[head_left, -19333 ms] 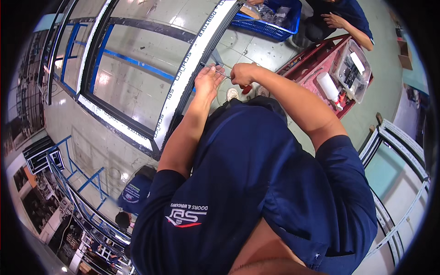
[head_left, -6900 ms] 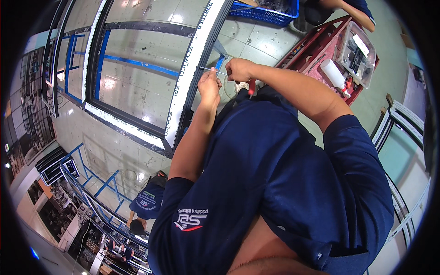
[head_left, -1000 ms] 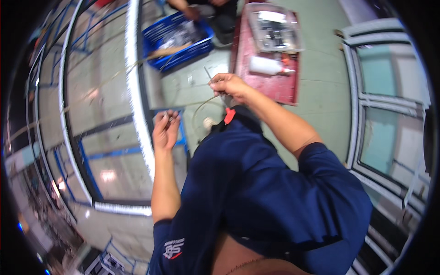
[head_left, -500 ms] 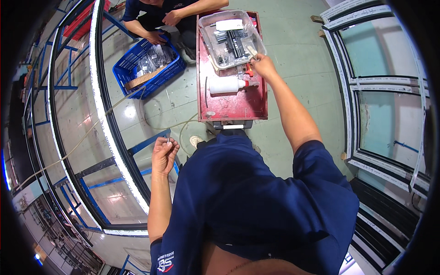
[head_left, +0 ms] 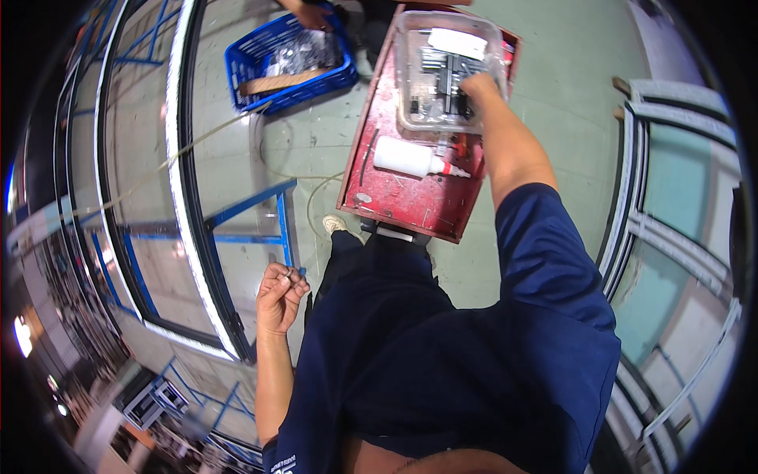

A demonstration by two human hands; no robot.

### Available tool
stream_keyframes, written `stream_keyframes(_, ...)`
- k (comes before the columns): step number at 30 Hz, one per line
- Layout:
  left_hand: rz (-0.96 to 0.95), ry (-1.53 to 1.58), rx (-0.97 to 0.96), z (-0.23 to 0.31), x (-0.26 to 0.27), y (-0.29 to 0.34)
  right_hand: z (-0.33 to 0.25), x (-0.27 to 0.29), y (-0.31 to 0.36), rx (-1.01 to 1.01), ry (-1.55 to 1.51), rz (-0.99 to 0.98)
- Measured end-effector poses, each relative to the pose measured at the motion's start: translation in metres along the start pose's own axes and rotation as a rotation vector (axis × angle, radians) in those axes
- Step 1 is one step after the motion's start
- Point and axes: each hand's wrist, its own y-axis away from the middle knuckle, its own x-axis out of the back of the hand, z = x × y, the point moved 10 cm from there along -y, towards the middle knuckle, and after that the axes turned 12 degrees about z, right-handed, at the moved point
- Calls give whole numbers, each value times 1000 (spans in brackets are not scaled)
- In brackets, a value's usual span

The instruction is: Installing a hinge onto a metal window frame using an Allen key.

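Our right hand [head_left: 479, 85] reaches into the clear plastic parts box [head_left: 410, 118], fingers bent down among the small dark and metal fittings inside; whether the grip has closed on any of them we cannot tell, since the fingertips are hidden among the parts. That box sits at the far end of the red trolley top [head_left: 395, 201], close to its right edge. Just nearer to us than the box, a white bottle with a red nozzle [head_left: 407, 156] lies on its side across the middle of the red top, nozzle pointing right. Our left hand [head_left: 278, 296] is raised well apart from the trolley, down by our left side, its fingers curled in a narrow pinch on a small screw [head_left: 289, 274] held between thumb and fingertips. Left of that hand, a large window frame with a white seal [head_left: 183, 205] lies flat on blue trestles [head_left: 283, 225]. At the far side, a blue plastic crate [head_left: 288, 63] holds metal parts and a wooden piece, and another person's hand [head_left: 310, 14] is at its far rim. More framed panes [head_left: 671, 237] stand to our right on the concrete floor [head_left: 568, 87].
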Motion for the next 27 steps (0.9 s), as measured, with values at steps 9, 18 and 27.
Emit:
stream_keyframes(9, 144, 13, -15, -16, 14, 16, -8, -49, -12, -68, -339, -160)
stream_keyframes(18, 110, 60, 80, -25, 2, -3, 26, -35, -12, -400, -772, -311)
stream_keyframes(27, 96, 159, 6, -6, 13, -8, -28, 40, 62, -267, -921, -361)
